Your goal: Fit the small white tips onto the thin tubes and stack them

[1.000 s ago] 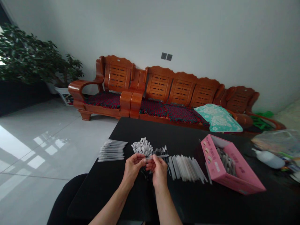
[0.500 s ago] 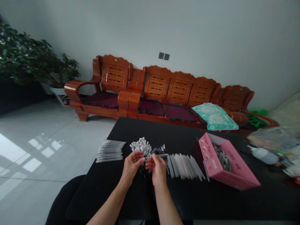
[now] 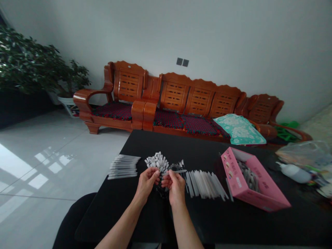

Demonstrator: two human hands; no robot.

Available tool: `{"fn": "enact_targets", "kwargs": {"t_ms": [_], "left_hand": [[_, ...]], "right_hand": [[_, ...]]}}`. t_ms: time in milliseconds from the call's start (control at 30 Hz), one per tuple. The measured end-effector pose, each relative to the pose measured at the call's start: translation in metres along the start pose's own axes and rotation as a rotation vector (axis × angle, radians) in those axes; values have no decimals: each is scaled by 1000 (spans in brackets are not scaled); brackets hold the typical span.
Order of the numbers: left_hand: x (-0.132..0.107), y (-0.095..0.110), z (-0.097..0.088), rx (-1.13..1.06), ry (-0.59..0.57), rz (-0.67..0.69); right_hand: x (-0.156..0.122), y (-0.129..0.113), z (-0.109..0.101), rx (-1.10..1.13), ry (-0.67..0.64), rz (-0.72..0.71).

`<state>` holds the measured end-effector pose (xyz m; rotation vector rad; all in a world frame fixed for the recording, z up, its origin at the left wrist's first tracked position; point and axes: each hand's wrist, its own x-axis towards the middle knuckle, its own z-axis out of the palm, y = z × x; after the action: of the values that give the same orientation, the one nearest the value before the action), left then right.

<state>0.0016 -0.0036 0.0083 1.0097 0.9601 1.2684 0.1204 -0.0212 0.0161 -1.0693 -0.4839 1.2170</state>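
The right hand (image 3: pixel 176 186) grasps a pale stick (image 3: pixel 181 171) between thumb and fingers, one end pointing right, above the middle of the black table (image 3: pixel 228 224). The left hand (image 3: pixel 146 182) is just to its left, thumb and forefinger brought together; whether something small is pinched there, I cannot tell. Just beyond the hands lies a heap of short white pieces (image 3: pixel 157 160), and right of it a cluster of dark bristly pieces (image 3: pixel 176 167), partly hidden by the fingers. On the left, finished-looking white rods (image 3: pixel 123 166) lie side by side in a row. To the right of the right hand, pale tubes (image 3: pixel 206 185) lie closely ranked, with a single tube (image 3: pixel 229 189) between them and a pink box (image 3: pixel 269 204), which holds many greyish pieces (image 3: pixel 250 178). A white bottle (image 3: pixel 295 173) lies farther right.
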Motion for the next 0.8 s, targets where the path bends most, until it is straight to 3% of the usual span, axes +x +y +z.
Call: {"fn": "enact_targets", "kwargs": {"t_ms": [367,533,800], "left_hand": [[1,0,0,-45,18,28],[-1,-2,-1,-6,-42,-16],[0,0,-2,-2,0,13]], "right_hand": [[-1,1,1,5,11,-3],[0,2,1,0,0,-1],[0,4,-1,-8,5,2]]}}
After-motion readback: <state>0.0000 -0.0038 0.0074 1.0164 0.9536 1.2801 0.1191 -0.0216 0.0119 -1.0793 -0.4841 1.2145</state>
